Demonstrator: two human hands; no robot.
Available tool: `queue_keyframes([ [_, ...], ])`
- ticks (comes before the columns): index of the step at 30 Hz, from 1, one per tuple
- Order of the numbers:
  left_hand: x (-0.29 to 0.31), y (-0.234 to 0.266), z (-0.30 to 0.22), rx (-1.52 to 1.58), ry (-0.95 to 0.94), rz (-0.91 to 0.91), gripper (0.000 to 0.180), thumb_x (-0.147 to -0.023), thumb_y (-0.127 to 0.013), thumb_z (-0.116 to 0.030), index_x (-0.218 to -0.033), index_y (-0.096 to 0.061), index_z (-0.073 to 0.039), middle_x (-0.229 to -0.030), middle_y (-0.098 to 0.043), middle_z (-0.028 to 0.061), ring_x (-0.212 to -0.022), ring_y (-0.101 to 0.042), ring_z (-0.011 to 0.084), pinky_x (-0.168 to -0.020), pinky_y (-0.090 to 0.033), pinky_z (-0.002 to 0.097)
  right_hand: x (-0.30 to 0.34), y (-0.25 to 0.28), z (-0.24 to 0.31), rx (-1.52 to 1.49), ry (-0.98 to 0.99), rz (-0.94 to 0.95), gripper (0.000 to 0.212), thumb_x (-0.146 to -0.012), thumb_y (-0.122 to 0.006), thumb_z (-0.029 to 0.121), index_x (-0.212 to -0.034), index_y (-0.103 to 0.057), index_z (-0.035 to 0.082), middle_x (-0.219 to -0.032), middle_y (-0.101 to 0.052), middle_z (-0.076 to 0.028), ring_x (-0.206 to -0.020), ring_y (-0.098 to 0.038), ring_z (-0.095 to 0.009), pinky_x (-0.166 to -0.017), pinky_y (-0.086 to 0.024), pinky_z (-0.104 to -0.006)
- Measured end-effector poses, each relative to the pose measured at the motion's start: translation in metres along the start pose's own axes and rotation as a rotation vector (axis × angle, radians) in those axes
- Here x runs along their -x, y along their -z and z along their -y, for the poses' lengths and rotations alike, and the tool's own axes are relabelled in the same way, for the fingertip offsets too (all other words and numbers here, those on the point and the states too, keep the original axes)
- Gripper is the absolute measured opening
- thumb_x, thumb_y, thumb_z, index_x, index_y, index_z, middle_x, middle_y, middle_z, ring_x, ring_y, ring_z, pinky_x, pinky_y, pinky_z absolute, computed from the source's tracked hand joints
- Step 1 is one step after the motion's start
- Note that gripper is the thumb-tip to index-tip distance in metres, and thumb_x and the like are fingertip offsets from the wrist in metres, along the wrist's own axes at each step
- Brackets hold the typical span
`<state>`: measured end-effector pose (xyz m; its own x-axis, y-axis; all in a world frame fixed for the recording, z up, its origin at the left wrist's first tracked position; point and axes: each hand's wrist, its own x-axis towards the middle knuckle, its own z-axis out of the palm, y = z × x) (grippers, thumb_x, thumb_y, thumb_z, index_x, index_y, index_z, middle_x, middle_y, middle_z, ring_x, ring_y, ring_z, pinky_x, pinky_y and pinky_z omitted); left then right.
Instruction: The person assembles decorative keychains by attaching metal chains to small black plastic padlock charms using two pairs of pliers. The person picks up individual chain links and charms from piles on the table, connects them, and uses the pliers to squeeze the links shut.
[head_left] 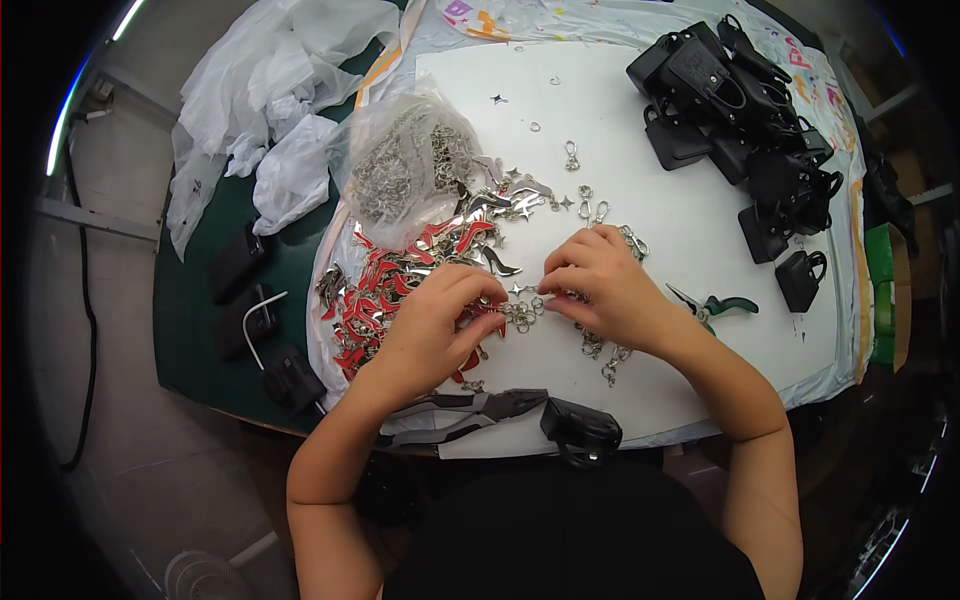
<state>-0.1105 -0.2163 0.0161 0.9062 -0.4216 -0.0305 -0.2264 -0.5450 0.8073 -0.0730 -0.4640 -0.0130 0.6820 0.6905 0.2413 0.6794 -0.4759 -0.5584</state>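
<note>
- A green bench stands on a pale floor, its top largely covered by a white board over patterned plastic sheeting.
- Toward the middle of the bench's near edge, a cluster of small silver links lies on the board between the two hands, with a silver star charm just beyond it.
- The left hand comes to the cluster's left side; its thumb and forefinger leave a narrow gap beside the links, and whether they grip one cannot be told.
- The right hand is at the cluster's right side, fingers bent and nearly together; what lies between the tips is hidden.
- Left of the cluster spreads a heap of red and silver shoe-shaped charms, with a clear bag of chain at its far side.
- Silver clasps lie beyond the right hand.
- Along the near edge rest large grey-and-black pliers and, just right of their jaws, a small black pouch.
- Green-handled pliers lie toward the right edge, beside the right forearm.
- Black pouches are piled toward the far right corner.
- Crumpled white plastic covers the far left corner.
</note>
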Motion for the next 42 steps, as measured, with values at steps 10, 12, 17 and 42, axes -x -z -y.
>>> queue_keyframes([
  [10,-0.116,-0.013,0.009,-0.099,-0.128,-0.181,0.017,-0.087,-0.068,-0.010,-0.102,-0.067,-0.002,-0.096,-0.069,0.0134,-0.092,-0.064,0.0302,-0.085,-0.049,0.0385,0.007,-0.013,0.012,0.067,0.010,-0.102,0.012,-0.075,-0.077,0.011,-0.084,-0.069,0.009,-0.094,-0.063,-0.003,-0.091,-0.058,-0.021,-0.086,-0.045,-0.0365],
  [12,-0.142,-0.030,0.020,-0.219,-0.229,-0.263,0.019,-0.086,-0.069,-0.012,-0.103,-0.067,-0.002,-0.097,-0.069,0.0140,-0.091,-0.064,0.0297,-0.083,-0.050,0.0389,0.012,-0.010,0.015,-0.054,-0.027,-0.152,0.014,-0.074,-0.077,0.007,-0.086,-0.069,0.007,-0.092,-0.064,-0.004,-0.086,-0.060,-0.023,-0.080,-0.048,-0.0348],
  [17,-0.189,-0.051,0.015,-0.455,-0.071,-0.416,0.028,-0.083,-0.074,-0.017,-0.105,-0.067,-0.003,-0.096,-0.070,0.0147,-0.089,-0.067,0.0283,-0.079,-0.052,0.0403,0.022,-0.002,0.022,-0.595,-0.398,-0.256,0.011,-0.083,-0.074,0.006,-0.094,-0.071,0.003,-0.083,-0.067,-0.008,-0.069,-0.064,-0.017,-0.063,-0.050,-0.0295],
  [42,-0.100,-0.017,-0.048,0.736,0.069,0.006,0.013,-0.091,-0.066,-0.002,-0.103,-0.062,0.001,-0.097,-0.070,0.0099,-0.089,-0.070,0.0168,-0.083,-0.057,0.0306,0.036,0.018,0.013,-1.205,-0.513,-0.519,0.015,-0.089,-0.069,-0.002,-0.103,-0.067,-0.004,-0.092,-0.072,-0.011,-0.085,-0.069,-0.013,-0.078,-0.057,-0.0259],
])
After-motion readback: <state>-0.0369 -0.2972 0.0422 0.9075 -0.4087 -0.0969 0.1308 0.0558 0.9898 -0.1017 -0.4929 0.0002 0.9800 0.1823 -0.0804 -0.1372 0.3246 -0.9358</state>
